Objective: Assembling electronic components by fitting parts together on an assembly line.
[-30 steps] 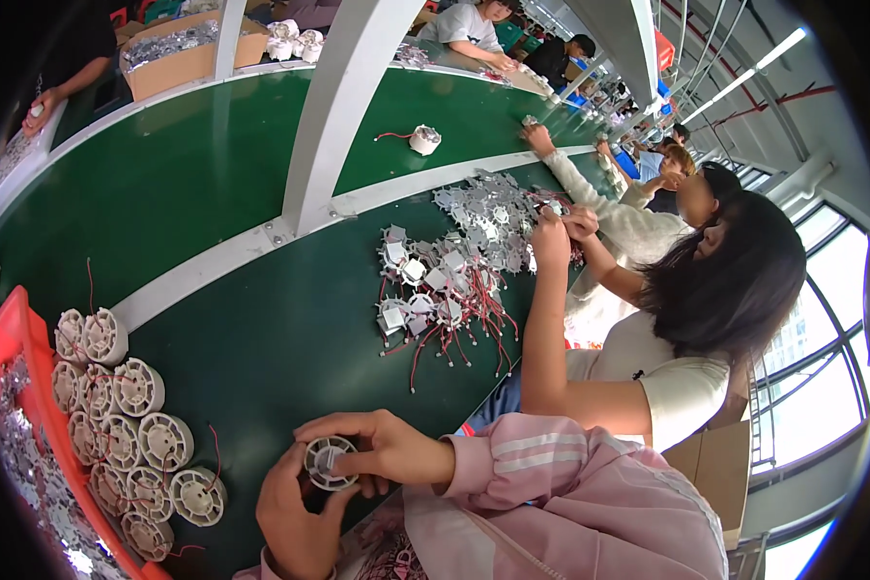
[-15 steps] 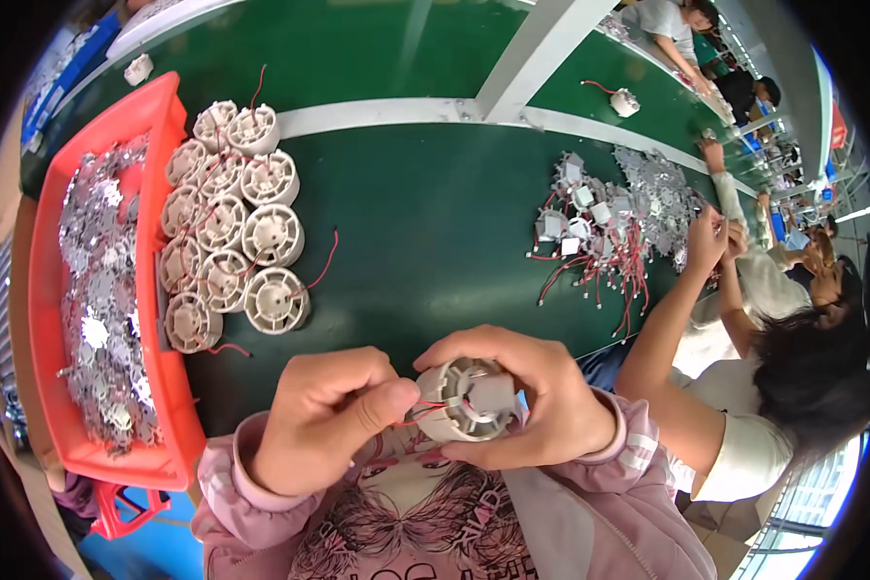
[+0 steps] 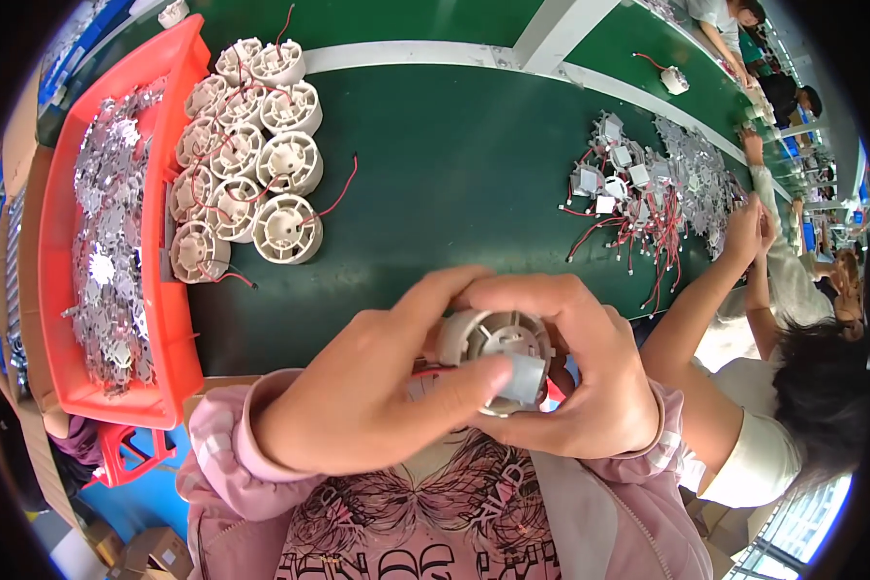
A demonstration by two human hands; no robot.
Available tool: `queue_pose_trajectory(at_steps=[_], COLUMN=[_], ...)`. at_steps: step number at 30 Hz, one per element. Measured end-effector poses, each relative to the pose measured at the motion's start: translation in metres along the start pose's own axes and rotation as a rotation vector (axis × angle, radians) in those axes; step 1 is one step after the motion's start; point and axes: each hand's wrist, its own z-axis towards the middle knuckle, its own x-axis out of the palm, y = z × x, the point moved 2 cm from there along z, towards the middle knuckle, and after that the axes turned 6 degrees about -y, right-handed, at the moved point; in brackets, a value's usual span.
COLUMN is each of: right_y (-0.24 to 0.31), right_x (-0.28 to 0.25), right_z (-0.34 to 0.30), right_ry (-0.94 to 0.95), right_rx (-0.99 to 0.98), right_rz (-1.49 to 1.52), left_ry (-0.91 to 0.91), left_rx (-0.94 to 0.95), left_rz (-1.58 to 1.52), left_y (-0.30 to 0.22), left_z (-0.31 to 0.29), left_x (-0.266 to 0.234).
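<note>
Close in front of my chest, my right hand (image 3: 604, 382) grips a round off-white plastic housing (image 3: 457, 338), fingers wrapped over its far side and thumb underneath. Its open, ribbed face is turned up. A small grey square piece (image 3: 525, 378) sits tilted at the housing's near part. My left hand (image 3: 362, 391) is closed about the housing's left side, its thumb pressing on the grey piece; its other fingertips are mostly hidden behind. A bit of red wire (image 3: 433, 370) shows beside the left thumb.
Several similar housings (image 3: 288, 228) with red wires stand at left, beside a red bin (image 3: 172, 319) of shiny metal pieces. Grey wired parts (image 3: 638, 179) lie in a heap at right. A co-worker's hands (image 3: 752, 232) work beyond it. A white metal frame (image 3: 416, 56) crosses the green table.
My left hand has left the red wire and moved right onto the housing, its thumb now on the grey piece. The grey piece has shifted toward the housing's near edge. The view has tilted downward.
</note>
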Motion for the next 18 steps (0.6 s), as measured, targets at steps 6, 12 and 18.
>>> queue_pose_trajectory(at_steps=[6,12,18], right_y=[-0.009,-0.010,-0.013], right_x=[-0.001,0.010,0.017], right_z=[0.000,0.000,-0.002], right_ry=[-0.048,0.119,0.153], right_rx=[0.159,0.508,0.610], right_rz=[0.493,0.913,1.207], left_ry=[0.240,0.165,0.221], left_rx=[-0.696,-0.662,-0.612], left_rz=[-0.725,-0.632,-0.530], left_y=[-0.004,-0.008,0.000], left_z=[0.002,-0.001,-0.002], left_x=[-0.006,-0.001,-0.003])
